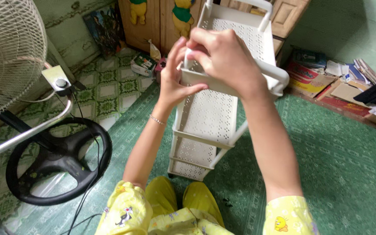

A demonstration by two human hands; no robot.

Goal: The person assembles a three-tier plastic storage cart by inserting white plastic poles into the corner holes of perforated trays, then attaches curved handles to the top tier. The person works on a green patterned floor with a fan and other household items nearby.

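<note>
Two hands meet at the near corner of the top shelf of a white plastic rack (209, 117), which stands on the green mat (336, 165) just in front of the person's knees. The step in hand seems to be fitting or pressing something at this corner, where a white post comes up into the top shelf. The left hand (175, 80) is half closed: its thumb lies along the front rim of the shelf and its fingers curl up beside the post. The right hand (225, 56) comes over from above, fingers bent and pinched together on the corner; what is between the fingertips is too small to tell. The two hands touch each other there. The next move, I judge, needs a firm and straight push on the corner while the other hand keeps the rack steady. A standing fan (9, 52) with a round black base (57, 163) is near on the left.
</note>
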